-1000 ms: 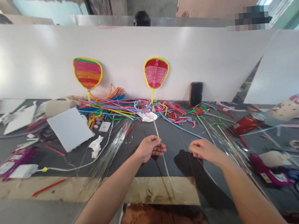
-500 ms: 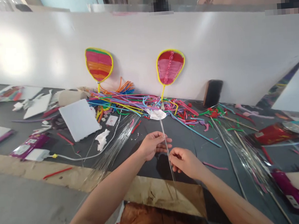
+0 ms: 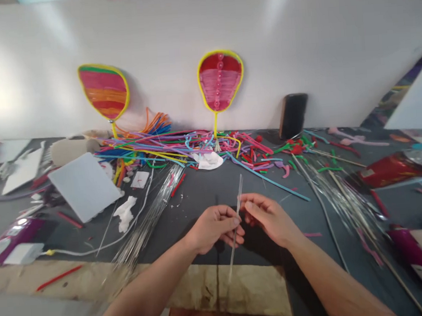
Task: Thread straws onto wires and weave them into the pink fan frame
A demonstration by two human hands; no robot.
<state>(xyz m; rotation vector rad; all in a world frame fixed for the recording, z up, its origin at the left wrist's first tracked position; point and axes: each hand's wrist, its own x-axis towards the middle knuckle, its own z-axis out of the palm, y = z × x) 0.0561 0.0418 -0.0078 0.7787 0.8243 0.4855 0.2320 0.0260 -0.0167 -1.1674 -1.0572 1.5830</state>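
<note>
Hands touch a slender, clear, perhaps plastic strip.

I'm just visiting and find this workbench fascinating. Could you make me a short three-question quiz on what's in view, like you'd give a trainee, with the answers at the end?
1. Multiple choice: what is the left hand holding?
A) a red can
B) a thin clear strip
C) a white cable

2. True or false: the dark phone stands to the right of the green-topped paddle shape.

3. Fill in the colour: the red-and-pink paddle shape has a ____ rim.

Key: 1. B; 2. true; 3. yellow.
</note>
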